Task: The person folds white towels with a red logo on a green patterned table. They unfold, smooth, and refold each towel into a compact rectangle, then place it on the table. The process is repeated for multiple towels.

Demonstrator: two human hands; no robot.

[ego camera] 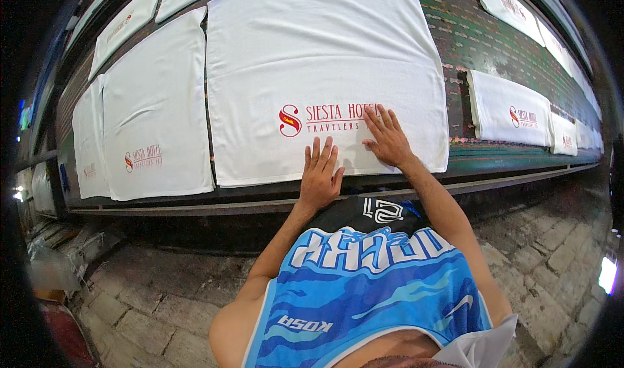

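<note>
A large white towel with a red and yellow printed logo and red lettering lies spread on a long dark green table. My left hand rests near its front edge, just below the print, palm down with fingers pointing away from me. To its right, my right hand lies flat over the right end of the lettering and hides part of it. Neither hand holds anything. Soft wrinkles run across the upper right of the cloth.
Left of it lies another printed white towel, close alongside. A folded printed towel sits to the right, with more beyond. A rail runs along the table's front. The floor is paved with worn blocks.
</note>
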